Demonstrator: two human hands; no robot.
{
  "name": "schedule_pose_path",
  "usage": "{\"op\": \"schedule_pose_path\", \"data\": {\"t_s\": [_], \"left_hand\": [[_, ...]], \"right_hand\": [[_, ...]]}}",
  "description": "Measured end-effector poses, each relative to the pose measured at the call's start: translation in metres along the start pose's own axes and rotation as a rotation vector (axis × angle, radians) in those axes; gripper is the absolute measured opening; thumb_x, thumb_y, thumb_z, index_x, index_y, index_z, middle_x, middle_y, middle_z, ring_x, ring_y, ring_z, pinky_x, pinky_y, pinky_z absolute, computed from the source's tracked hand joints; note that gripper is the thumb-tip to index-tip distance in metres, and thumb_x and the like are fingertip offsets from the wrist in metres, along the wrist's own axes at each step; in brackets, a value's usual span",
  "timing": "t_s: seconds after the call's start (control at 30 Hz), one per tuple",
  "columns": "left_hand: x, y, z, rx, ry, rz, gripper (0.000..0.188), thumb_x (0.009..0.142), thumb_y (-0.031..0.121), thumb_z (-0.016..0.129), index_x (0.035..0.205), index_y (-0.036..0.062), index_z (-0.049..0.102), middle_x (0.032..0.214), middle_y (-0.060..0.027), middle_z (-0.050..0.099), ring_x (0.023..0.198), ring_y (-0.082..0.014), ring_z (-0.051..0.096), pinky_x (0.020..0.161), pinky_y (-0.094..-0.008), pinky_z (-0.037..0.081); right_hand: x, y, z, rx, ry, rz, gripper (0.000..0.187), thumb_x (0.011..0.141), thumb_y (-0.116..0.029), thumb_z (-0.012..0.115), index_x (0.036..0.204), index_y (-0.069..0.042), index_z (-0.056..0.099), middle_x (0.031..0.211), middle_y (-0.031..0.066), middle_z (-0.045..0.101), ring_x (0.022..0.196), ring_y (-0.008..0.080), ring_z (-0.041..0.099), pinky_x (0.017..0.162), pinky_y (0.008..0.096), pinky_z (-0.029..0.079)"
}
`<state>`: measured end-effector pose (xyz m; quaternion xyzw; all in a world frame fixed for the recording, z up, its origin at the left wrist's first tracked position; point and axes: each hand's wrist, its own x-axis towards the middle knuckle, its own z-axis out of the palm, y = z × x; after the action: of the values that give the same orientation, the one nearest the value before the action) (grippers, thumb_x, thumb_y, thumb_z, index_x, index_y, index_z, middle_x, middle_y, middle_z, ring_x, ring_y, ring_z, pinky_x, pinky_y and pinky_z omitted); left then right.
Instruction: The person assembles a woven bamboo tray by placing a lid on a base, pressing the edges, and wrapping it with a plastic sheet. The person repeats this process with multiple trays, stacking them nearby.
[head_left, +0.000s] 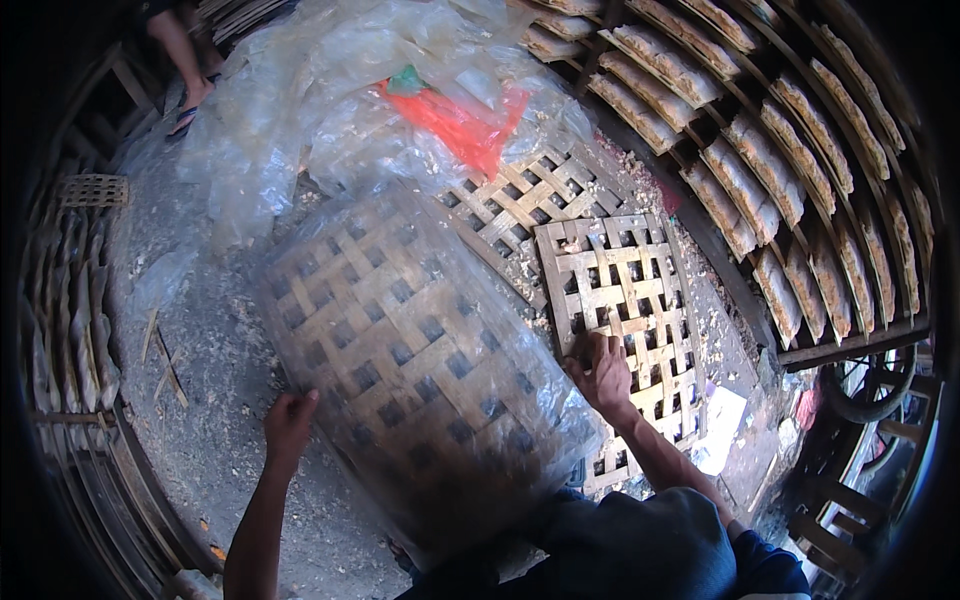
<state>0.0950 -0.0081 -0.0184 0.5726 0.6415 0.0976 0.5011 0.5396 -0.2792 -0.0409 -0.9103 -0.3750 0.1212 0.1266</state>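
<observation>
A woven bamboo tray (440, 310) lies tilted in front of me, covered by a clear plastic sheet (556, 385) that runs over its edges. At the left edge, my left hand (289, 425) is closed with its thumb up against the plastic. My right hand (603, 376) pinches the sheet at the opposite edge, its fingers bent. Just beneath and beyond the right hand is a bare woven bamboo tray (655, 300). Behind it another woven tray (540, 195) lies partly under loose plastic. The sheet's lower end, near my body, is dim.
Crumpled clear plastic (330, 90) and a red plastic bag (455, 122) cover the floor ahead. A rack (770, 352) with tilted loaded trays stands at right, above a wheel (875, 395). More trays (75, 310) lean at left. A person's leg (180, 55) shows at far left. White paper (722, 428) lies at right.
</observation>
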Motion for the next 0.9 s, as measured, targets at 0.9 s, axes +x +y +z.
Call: {"op": "schedule_pose_path", "data": {"t_s": [0.9], "left_hand": [[0.007,-0.017,-0.003,-0.357,-0.063,0.058,0.024,0.103,0.031,0.063,0.112,0.0094,0.061,0.088,0.0006,0.06,0.073,-0.0093,0.058,0.065,-0.0276,0.049]], "right_hand": [[0.001,0.012,-0.003,0.031,-0.045,-0.205,0.082,0.087,-0.026,0.073,0.151,-0.002,0.027,0.092,0.023,0.072,0.083,0.0428,0.071,0.075,0.0519,0.056]]}}
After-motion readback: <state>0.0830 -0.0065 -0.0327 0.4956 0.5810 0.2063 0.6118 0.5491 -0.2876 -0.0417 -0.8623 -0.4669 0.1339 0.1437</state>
